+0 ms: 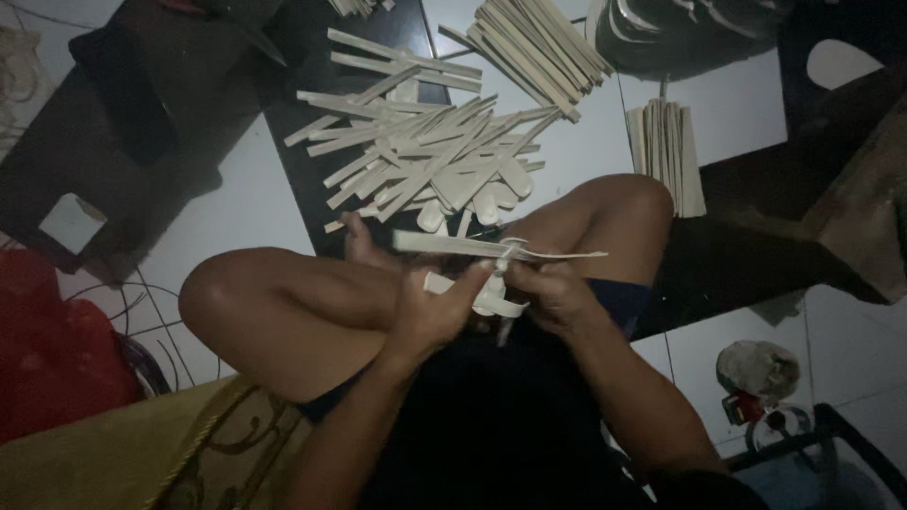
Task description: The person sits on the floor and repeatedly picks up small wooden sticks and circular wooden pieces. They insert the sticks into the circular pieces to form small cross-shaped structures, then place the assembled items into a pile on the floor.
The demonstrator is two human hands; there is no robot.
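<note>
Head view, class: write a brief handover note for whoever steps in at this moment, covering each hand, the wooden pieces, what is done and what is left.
Left hand: grips a pale wooden strip over the lap.
Right hand: pinches a thin curled shaving at that strip's end; any tool is hidden.
Done: a loose heap of cut strips lies on the dark board.
Left: two neat bundles behind, apparently unworked.

The right hand (556, 295) covers whatever meets the wooden strip (491, 247); dark objects along the top edge are cut off.
</note>
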